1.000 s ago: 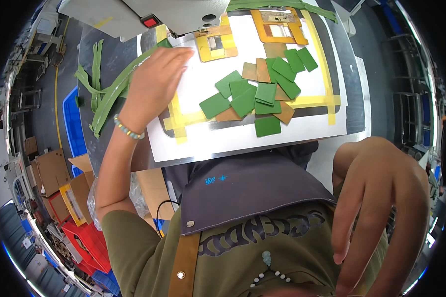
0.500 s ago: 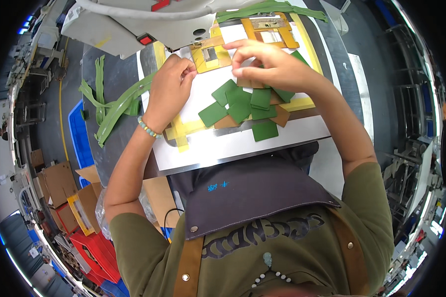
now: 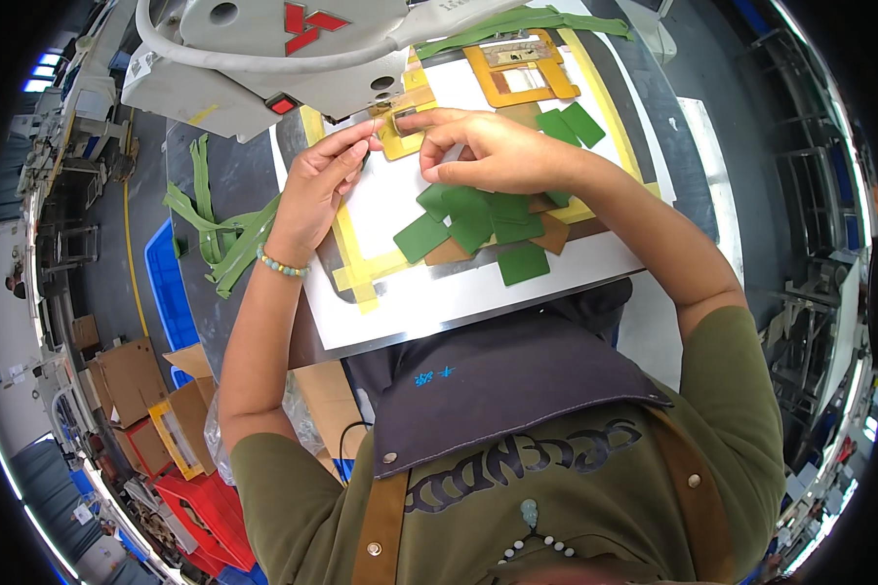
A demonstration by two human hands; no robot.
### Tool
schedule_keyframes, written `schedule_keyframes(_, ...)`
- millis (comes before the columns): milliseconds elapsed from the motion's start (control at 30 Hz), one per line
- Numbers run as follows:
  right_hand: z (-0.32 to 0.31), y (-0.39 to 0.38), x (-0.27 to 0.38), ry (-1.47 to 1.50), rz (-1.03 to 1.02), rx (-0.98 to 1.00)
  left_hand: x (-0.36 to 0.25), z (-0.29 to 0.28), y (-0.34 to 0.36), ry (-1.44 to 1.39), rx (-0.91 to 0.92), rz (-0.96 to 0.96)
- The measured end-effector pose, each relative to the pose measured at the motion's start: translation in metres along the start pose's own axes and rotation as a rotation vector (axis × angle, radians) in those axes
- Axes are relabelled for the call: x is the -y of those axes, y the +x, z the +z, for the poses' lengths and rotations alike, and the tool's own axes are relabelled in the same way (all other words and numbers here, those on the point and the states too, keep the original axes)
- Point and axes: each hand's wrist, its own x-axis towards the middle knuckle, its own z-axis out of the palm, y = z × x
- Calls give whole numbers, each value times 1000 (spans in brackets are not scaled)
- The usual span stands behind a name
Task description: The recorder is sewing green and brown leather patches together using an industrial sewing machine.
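Note:
A yellow template frame [image 3: 397, 146] with a small window lies on the white work board, below the sewing machine head. My left hand [image 3: 320, 190] is at its left edge, thumb and fingers pinched together; whatever they hold is too small to make out. From the other side my right hand [image 3: 502, 151] reaches over, its index finger stretched onto the frame near the window. Its thumb stands apart from that finger, and the other fingers are curled. Just below it lie loose green square patches [image 3: 468, 219], overlapping with some brown pieces [image 3: 553, 234].
A grey sewing machine [image 3: 244, 83] overhangs the far left of the board. A larger yellow frame [image 3: 522, 68] lies at the far right. Green zipper strips [image 3: 229, 234] lie on the table's left side. A blue bin [image 3: 171, 283] and cardboard boxes [image 3: 127, 380] stand at left.
My right hand has moved left and a little down, its index finger now over the small frame. My left fingers have stretched out toward the frame's top. The view has shifted slightly.

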Motion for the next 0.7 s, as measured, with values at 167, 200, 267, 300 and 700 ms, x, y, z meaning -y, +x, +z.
schedule_keyframes(167,0,3,6,-20,74,25,3,12,1,476,190,248)
schedule_keyframes(200,0,3,8,-31,67,34,2,14,1,476,191,247)
schedule_keyframes(267,0,3,10,-42,63,43,-1,18,-2,851,213,212)
schedule_keyframes(300,0,3,10,-21,62,45,-3,20,-3,844,197,204)
schedule_keyframes(700,-18,-21,11,101,127,15,-8,-28,-4,1161,-352,426)
